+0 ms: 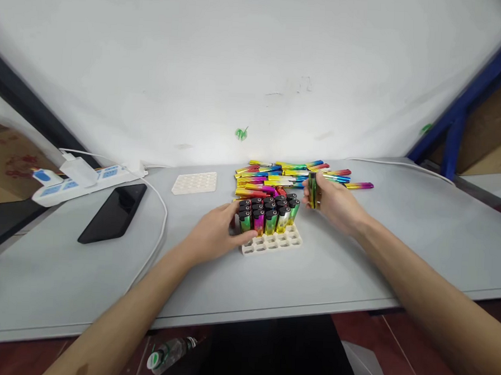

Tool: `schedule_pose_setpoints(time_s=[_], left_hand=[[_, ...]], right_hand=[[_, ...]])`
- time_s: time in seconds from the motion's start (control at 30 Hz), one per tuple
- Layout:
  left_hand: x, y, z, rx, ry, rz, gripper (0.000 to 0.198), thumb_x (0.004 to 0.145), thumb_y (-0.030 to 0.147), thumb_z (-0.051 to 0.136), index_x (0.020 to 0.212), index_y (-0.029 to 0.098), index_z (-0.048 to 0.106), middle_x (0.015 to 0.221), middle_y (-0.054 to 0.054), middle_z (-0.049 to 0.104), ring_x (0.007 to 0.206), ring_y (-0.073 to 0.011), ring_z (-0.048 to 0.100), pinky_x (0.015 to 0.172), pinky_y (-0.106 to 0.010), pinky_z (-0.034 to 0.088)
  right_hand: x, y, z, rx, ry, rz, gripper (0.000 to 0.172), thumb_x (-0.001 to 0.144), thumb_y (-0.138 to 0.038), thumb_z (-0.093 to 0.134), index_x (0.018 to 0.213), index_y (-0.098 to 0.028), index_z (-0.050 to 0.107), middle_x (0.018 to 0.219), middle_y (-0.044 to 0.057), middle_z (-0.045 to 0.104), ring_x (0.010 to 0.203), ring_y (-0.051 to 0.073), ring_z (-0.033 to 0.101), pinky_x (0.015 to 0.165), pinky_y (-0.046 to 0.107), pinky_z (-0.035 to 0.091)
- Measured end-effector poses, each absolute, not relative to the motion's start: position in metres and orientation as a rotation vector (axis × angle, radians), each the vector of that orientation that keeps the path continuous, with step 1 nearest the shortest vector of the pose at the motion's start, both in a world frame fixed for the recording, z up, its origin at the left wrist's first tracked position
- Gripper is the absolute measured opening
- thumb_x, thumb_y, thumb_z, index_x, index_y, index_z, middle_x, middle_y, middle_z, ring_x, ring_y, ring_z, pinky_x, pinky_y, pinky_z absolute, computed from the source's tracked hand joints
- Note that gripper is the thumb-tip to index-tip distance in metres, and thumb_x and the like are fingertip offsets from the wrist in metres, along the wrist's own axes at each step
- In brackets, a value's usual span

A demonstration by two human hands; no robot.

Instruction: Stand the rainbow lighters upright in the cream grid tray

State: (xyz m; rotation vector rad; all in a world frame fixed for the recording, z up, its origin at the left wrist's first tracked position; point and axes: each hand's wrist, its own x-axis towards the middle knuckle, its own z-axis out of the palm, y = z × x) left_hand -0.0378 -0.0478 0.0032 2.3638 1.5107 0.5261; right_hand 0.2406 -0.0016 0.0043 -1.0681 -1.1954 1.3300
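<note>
A white tray with holes (pixel 271 244) lies on the grey table, its back rows filled with several upright lighters (pixel 270 222) with black tops and shiny coloured bodies. The front holes hold nothing. My left hand (pixel 218 230) grips the left side of the tray and its end lighters between thumb and fingers. To the right of the tray, my right hand (pixel 334 200) holds a green-gold lighter (pixel 313 191) upright above the table. Behind both hands is a loose pile of shiny multicoloured lighter casings or lighters (pixel 271 180); which, I cannot tell.
A second white tray (pixel 195 182) lies at the back left. Farther left are a black phone (pixel 113 213), a power strip (pixel 86 184) with plugs, and a white cable (pixel 163 222). A white wall (pixel 248 70) rises behind the table. A plastic bottle (pixel 171 356) lies below the front edge.
</note>
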Motion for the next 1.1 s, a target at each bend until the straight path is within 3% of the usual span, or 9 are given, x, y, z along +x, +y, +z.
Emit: schedule_pose_setpoints(time_s=[0.1,0.33,0.43,0.73,0.9,1.03,1.1], left_hand=[[-0.037,-0.047,0.003,2.349,1.544,0.547,0.049,0.082,0.053,0.061,0.117,0.020,0.054,0.101,-0.007,0.068,0.086,-0.0238,0.062,0.072,-0.035,0.048],[-0.037,-0.037,-0.002,2.219,1.639,0.644,0.042,0.082,0.051,0.063,0.108,0.020,0.052,0.090,-0.003,0.066,0.075,-0.0193,0.060,0.061,-0.030,0.044],[-0.036,-0.031,-0.005,2.190,1.631,0.680,0.046,0.083,0.050,0.062,0.116,0.021,0.050,0.092,-0.003,0.066,0.078,-0.0197,0.061,0.063,-0.029,0.045],[-0.036,-0.026,-0.006,2.259,1.546,0.674,0.054,0.085,0.057,0.057,0.122,0.019,0.048,0.106,-0.010,0.067,0.093,-0.0264,0.062,0.074,-0.036,0.048],[-0.037,-0.011,-0.006,2.194,1.365,0.967,0.055,0.096,0.060,0.028,0.127,0.020,0.050,0.102,-0.007,0.067,0.089,-0.0224,0.061,0.079,-0.035,0.047],[-0.036,0.012,-0.008,2.068,1.430,1.247,0.057,0.101,0.047,0.014,0.106,0.019,0.065,0.093,-0.006,0.067,0.087,-0.0189,0.061,0.079,-0.032,0.046],[-0.037,0.022,-0.008,2.111,1.492,1.147,0.041,0.098,0.039,0.031,0.097,0.019,0.067,0.094,-0.005,0.068,0.089,-0.0197,0.061,0.081,-0.032,0.046]], right_hand=[[0.246,-0.001,0.005,-1.056,-1.369,1.247,0.039,0.083,-0.058,0.063,0.079,-0.020,0.062,0.085,0.003,0.061,0.080,0.016,0.056,0.075,0.028,0.048],[0.249,0.002,0.003,-1.040,-1.498,0.985,0.038,0.079,-0.056,0.068,0.072,-0.019,0.060,0.072,-0.001,0.057,0.071,0.014,0.055,0.073,0.030,0.048],[0.242,-0.001,0.003,-1.029,-1.574,0.960,0.034,0.079,-0.051,0.070,0.074,-0.019,0.059,0.076,0.000,0.060,0.075,0.016,0.060,0.075,0.032,0.050],[0.231,-0.008,-0.007,-1.125,-1.760,0.745,0.031,0.081,-0.042,0.070,0.102,-0.022,0.060,0.087,0.003,0.068,0.081,0.022,0.068,0.077,0.038,0.053],[0.227,-0.017,0.000,-1.132,-1.891,0.508,0.029,0.084,-0.034,0.067,0.108,-0.024,0.054,0.087,0.002,0.069,0.077,0.021,0.070,0.069,0.034,0.054],[0.229,-0.019,0.001,-1.121,-2.016,0.347,0.025,0.088,-0.029,0.064,0.110,-0.026,0.055,0.084,0.001,0.071,0.072,0.018,0.068,0.068,0.032,0.054],[0.230,-0.019,0.001,-1.146,-2.046,0.267,0.025,0.088,-0.028,0.064,0.111,-0.026,0.055,0.084,0.001,0.071,0.070,0.018,0.068,0.067,0.032,0.053]])
